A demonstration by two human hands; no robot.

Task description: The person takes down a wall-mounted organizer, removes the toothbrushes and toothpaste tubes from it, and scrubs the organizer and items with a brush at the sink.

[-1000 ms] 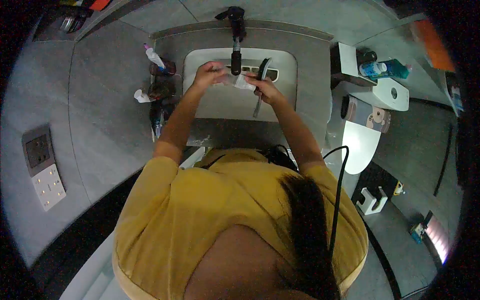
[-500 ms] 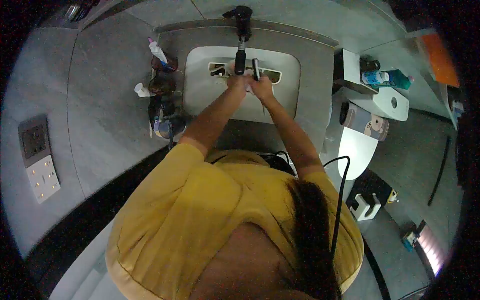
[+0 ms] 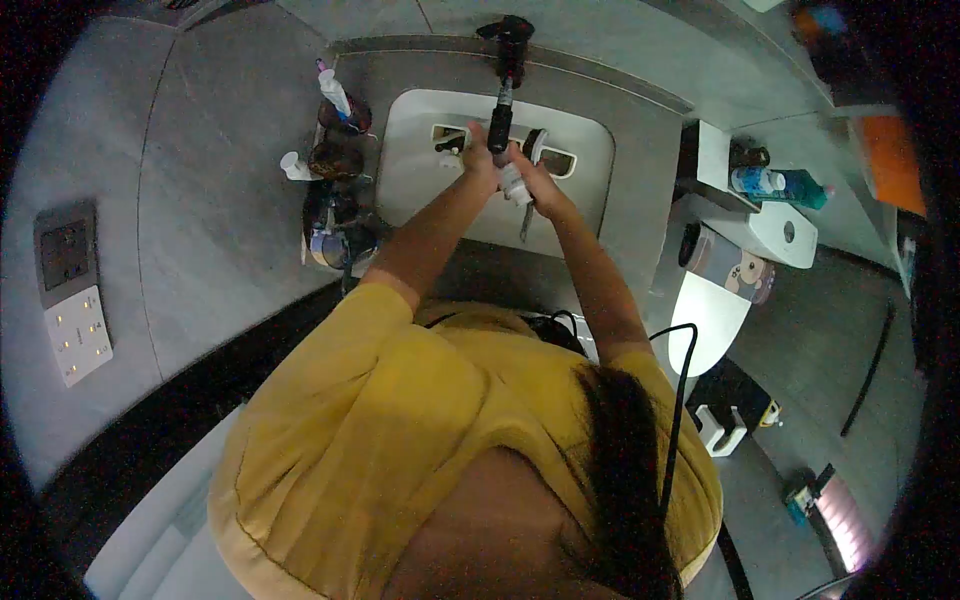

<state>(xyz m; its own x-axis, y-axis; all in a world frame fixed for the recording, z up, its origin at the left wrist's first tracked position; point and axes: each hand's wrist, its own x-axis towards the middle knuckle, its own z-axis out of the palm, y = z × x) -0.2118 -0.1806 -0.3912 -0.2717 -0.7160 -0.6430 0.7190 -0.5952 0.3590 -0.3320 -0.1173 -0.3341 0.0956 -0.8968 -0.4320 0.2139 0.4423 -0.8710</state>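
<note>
Both of my hands are together over the white sink, beneath the black faucet. My left hand lies against the upper end of a white ribbed cylinder, with its thumb side raised; it appears to grip the cylinder, though its lower fingers are hidden. My right hand is closed beside the cylinder, around a slim tool. That tool's dark-and-pale head sticks out above the hand and its thin end below; its exact kind is unclear.
White-rimmed recesses sit at the sink's back. Left of the basin stand a toothpaste-like tube, a white cup and dark containers. To the right are bottles on a ledge and a toilet. A black cable crosses my right arm.
The view has shifted slightly. My hands have drawn a little apart, and the white ribbed cylinder now shows between them. The tool's head has swung to the right.
</note>
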